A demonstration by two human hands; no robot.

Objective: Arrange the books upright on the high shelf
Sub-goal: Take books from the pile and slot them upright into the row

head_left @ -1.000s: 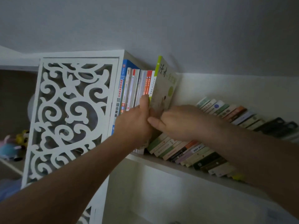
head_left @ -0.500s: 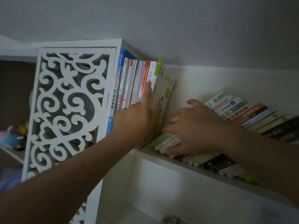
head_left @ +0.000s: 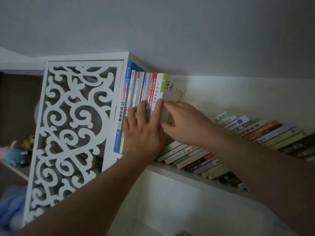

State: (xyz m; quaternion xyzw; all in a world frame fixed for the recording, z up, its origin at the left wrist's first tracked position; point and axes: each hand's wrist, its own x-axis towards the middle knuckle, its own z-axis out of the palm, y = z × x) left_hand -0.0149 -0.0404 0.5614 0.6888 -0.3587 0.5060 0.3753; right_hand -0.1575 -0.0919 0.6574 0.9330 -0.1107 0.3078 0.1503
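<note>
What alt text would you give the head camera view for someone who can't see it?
Two hands steady upright books at the left end of a high white shelf: the left hand lies flat on the spines, the right hand holds the pale green-spined book. Fallen books slant to the right.

Two bare forearms fill the frame. The left hand (head_left: 143,132) and right hand (head_left: 185,123) wear no rings. No sleeves show.
</note>
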